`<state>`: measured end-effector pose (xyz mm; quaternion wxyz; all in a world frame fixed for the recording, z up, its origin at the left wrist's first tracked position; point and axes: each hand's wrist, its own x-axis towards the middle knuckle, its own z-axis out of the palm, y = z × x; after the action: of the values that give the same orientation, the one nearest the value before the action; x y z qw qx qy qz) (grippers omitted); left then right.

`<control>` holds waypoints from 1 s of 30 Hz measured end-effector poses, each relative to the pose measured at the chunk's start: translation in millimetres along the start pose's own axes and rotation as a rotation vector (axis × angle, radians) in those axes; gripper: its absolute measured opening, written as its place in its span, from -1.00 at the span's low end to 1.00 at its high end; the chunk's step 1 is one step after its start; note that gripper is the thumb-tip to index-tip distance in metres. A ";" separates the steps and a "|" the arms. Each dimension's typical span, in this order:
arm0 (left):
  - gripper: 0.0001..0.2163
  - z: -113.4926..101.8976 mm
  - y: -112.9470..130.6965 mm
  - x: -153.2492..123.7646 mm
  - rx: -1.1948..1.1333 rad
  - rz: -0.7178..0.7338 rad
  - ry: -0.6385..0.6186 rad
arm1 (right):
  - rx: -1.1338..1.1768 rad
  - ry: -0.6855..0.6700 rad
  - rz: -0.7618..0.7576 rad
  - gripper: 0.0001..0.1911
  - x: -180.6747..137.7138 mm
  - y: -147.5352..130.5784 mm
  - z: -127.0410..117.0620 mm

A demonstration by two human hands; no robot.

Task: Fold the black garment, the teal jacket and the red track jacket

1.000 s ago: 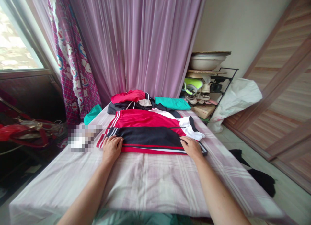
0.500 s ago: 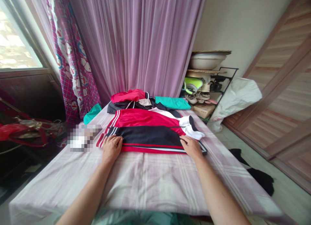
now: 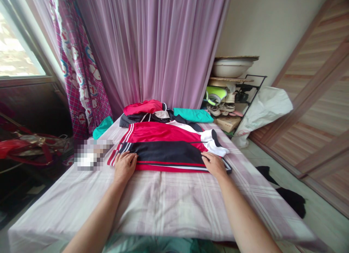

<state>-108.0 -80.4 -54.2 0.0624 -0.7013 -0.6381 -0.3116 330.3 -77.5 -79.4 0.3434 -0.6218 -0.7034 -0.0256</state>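
A folded red, navy and white sports jacket (image 3: 166,153) lies across the table, its striped hem and cuffs at the left and its white collar at the right. My left hand (image 3: 125,163) rests on the jacket's near left part, next to the striped cuff, fingers lying on the fabric. Near the right end, my right hand (image 3: 214,162) lies on the near edge with its fingers stretched over the navy panel. Both hands press lightly on the cloth from above, and I see no fabric gripped in either. The undersides of both hands are hidden.
A checked cloth covers the table (image 3: 160,202). Behind the jacket sit a heap of red and dark clothes (image 3: 144,107) and a folded teal cloth (image 3: 193,115). A blurred-out item (image 3: 91,156) lies at the left. A shoe rack (image 3: 252,89) and a white sack (image 3: 268,107) stand right.
The view has shifted very slightly. Both hands and the jacket keep their places.
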 end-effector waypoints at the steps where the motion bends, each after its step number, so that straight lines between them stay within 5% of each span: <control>1: -0.67 0.0 -0.1 0.1 0.003 -0.002 -0.001 | -0.003 -0.002 0.000 -0.71 0.0 -0.1 0.0; 30: -0.67 -1.3 2.0 0.2 -0.020 -0.012 -0.014 | -0.029 -0.016 -0.008 -0.69 -0.5 0.8 0.2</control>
<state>-106.5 -81.2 -52.5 0.0492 -0.7003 -0.6395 -0.3133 330.9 -77.6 -80.2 0.3288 -0.6241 -0.7080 -0.0323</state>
